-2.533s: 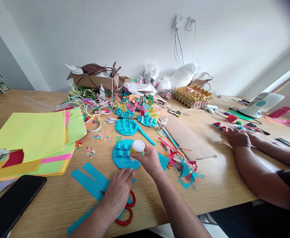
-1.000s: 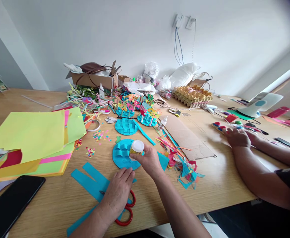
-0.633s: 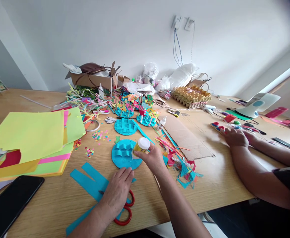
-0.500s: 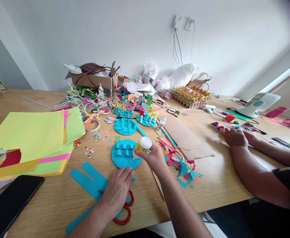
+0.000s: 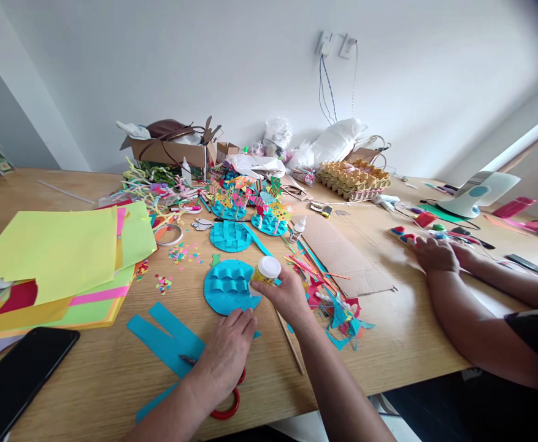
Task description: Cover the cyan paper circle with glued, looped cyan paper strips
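Note:
My right hand (image 5: 286,294) is wrapped round a glue bottle (image 5: 265,272), white and yellow, tipped upside down over the right edge of a round blue disc (image 5: 213,299). Raised loops of blue paper run across that disc. My left hand (image 5: 229,347) lies palm down with fingers stretched out, its fingertips at the disc's near edge. Partly under the left hand and wrist are red-handled scissors (image 5: 228,410) and blue paper strips (image 5: 161,337). A thin wooden stick (image 5: 291,344) lies beside my right forearm. Behind is a second blue disc (image 5: 230,238) with paper loops.
Coloured paper sheets (image 5: 61,252) and a black phone (image 5: 24,371) lie at left. Paper scraps (image 5: 345,319) and a cardboard sheet (image 5: 342,252) are at right. Egg cartons (image 5: 355,179) stand at the back. Another person's hands (image 5: 437,255) work at far right.
My left hand has shifted slightly right and covers more of the scissors. The glue bottle has hardly moved, still tipped over the disc's right edge.

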Demonstrator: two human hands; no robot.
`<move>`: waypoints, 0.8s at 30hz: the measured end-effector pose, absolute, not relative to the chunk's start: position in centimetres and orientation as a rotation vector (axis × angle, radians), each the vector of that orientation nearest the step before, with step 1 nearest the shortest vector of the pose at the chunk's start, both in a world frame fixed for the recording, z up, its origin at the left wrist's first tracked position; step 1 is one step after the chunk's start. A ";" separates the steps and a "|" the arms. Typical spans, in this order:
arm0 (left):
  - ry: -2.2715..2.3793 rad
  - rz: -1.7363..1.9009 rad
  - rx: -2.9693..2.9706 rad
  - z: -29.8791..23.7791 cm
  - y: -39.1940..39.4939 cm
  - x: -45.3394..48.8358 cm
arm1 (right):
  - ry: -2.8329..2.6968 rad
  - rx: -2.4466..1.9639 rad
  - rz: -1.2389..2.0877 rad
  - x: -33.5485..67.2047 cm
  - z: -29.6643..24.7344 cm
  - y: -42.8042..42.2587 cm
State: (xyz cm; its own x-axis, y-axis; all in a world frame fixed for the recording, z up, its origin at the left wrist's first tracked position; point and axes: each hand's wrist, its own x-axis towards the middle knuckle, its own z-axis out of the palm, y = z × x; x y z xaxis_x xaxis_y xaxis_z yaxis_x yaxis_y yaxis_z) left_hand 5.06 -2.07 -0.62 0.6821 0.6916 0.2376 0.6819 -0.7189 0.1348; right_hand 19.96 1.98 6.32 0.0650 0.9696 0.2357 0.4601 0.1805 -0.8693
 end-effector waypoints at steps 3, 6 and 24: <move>1.162 0.405 2.843 -1.0 -2.0 5.2 | -1.554 -1.435 0.689 19.9 6.3 2.0; 1.156 0.373 2.855 -1.4 -2.0 5.2 | -1.561 -1.444 0.708 19.9 6.2 1.9; 1.172 0.360 2.862 -2.0 -2.2 4.9 | -1.593 -1.500 0.651 19.9 5.7 1.8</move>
